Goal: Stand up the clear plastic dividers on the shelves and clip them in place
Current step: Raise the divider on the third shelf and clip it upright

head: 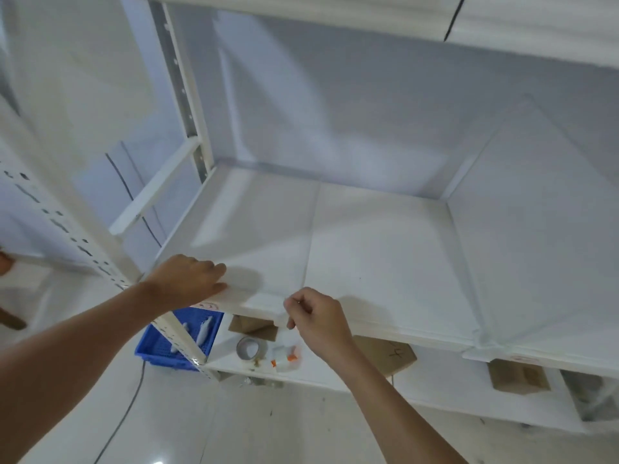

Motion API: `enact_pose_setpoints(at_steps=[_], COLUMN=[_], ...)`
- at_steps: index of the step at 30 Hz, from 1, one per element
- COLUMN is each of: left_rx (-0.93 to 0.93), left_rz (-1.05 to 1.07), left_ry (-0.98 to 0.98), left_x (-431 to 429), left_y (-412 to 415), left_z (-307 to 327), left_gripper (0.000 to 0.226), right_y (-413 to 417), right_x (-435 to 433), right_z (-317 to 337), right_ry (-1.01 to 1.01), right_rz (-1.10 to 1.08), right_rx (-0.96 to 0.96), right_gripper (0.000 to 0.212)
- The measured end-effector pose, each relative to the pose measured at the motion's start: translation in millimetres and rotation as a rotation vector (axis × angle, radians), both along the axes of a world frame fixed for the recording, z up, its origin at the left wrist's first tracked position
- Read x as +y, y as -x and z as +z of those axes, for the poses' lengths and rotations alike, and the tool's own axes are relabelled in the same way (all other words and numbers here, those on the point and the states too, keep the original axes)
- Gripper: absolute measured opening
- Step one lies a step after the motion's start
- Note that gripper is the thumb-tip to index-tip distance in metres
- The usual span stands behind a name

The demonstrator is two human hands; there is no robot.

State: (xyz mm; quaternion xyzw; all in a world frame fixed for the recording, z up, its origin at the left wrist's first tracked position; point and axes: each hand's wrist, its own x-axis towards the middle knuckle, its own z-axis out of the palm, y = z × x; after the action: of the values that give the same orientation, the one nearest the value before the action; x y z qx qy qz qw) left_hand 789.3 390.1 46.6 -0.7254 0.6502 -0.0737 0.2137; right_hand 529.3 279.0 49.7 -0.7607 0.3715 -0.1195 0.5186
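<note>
A white shelf (385, 256) fills the middle of the view. A clear plastic divider (522, 195) stands upright across it at the right, running front to back. A thin line (311, 229) runs front to back at the shelf's middle; I cannot tell whether it is a divider seen edge-on or a seam. My left hand (187, 279) lies on the shelf's front left corner, fingers curled over a clear front strip (254, 294). My right hand (318, 316) is at the front edge near the middle, thumb and fingers pinched on a small clear clip (283, 318).
A perforated white post (67, 229) stands at the left. On the lower shelf lie a tape roll (249, 348), small orange and white parts (284, 358) and cardboard boxes (517, 376). A blue basket (150, 346) sits beside the post. Another shelf (368, 15) hangs above.
</note>
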Motion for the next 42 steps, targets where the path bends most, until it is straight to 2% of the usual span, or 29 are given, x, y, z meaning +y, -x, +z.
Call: enact_pose_setpoints(at_steps=[2, 4, 6, 8, 11, 12, 14, 15, 17, 18, 19, 21, 22, 23, 25, 26, 30, 34, 37, 42], left_rx=[-0.009, -0.003, -0.029, -0.067, -0.045, -0.036, -0.015, 0.034, 0.254, 0.398, 0.611, 1.212, 1.446, 1.574, 1.671, 1.652, 1.367, 1.102, 1.004, 0.957], left_rz=[-0.116, -0.285, -0.386, -0.44, -0.393, -0.385, -0.392, -0.344, -0.103, 0.065, 0.279, 0.567, 0.618, 0.635, 0.644, 0.627, 0.47, 0.335, 0.312, 0.309], left_ry=[0.104, 0.226, 0.258, 0.241, 0.257, 0.309, 0.44, 0.483, 0.533, 0.56, 0.536, 0.503, 0.517, 0.556, 0.61, 0.611, 0.504, 0.394, 0.396, 0.436], left_x=[2, 0, -5, -7, -6, -3, 9, 16, 36, 43, 49, 50, 42, 30, 6, -4, -31, -48, -59, -66], left_y=[-16, -29, -35, -36, -43, -44, -40, -35, -11, 2, 13, 31, 38, 42, 53, 60, 88, 113, 122, 126], left_z=[-6, -9, -11, -10, 1, 9, 22, 30, 45, 54, 66, 94, 112, 127, 153, 162, 176, 172, 162, 157], left_gripper=[0.048, 0.052, 0.042, 0.029, 0.032, 0.034, 0.032, 0.04, 0.069, 0.075, 0.077, 0.067, 0.063, 0.061, 0.055, 0.048, 0.034, 0.03, 0.026, 0.027], right_y=[-22, -42, -67, -96, -131, -136, -138, -135, -125, -118, -111, -95, -88, -82, -72, -68, -52, -41, -39, -34], right_x=[-2, -2, -2, 3, 16, 18, 22, 25, 30, 32, 33, 34, 35, 37, 38, 37, 25, 21, 16, 9], right_z=[11, 19, 23, 29, 46, 53, 67, 76, 88, 92, 96, 101, 103, 106, 110, 111, 107, 98, 91, 90], right_ry=[0.133, 0.401, 0.76, 1.001, 1.2, 1.231, 1.251, 1.25, 1.195, 1.148, 1.107, 1.062, 1.051, 1.034, 0.975, 0.939, 0.749, 0.515, 0.489, 0.52], right_rz=[0.068, 0.15, 0.276, 0.403, 0.48, 0.493, 0.521, 0.52, 0.48, 0.445, 0.399, 0.293, 0.247, 0.206, 0.139, 0.113, 0.014, 0.013, 0.026, 0.033], right_rx=[0.061, 0.174, 0.292, 0.427, 0.611, 0.651, 0.717, 0.74, 0.741, 0.721, 0.703, 0.651, 0.616, 0.581, 0.524, 0.496, 0.358, 0.373, 0.403, 0.415], right_gripper=[0.02, 0.028, 0.038, 0.04, 0.013, 0.01, 0.016, 0.018, 0.019, 0.016, 0.013, 0.02, 0.024, 0.03, 0.039, 0.041, 0.039, 0.03, 0.026, 0.028])
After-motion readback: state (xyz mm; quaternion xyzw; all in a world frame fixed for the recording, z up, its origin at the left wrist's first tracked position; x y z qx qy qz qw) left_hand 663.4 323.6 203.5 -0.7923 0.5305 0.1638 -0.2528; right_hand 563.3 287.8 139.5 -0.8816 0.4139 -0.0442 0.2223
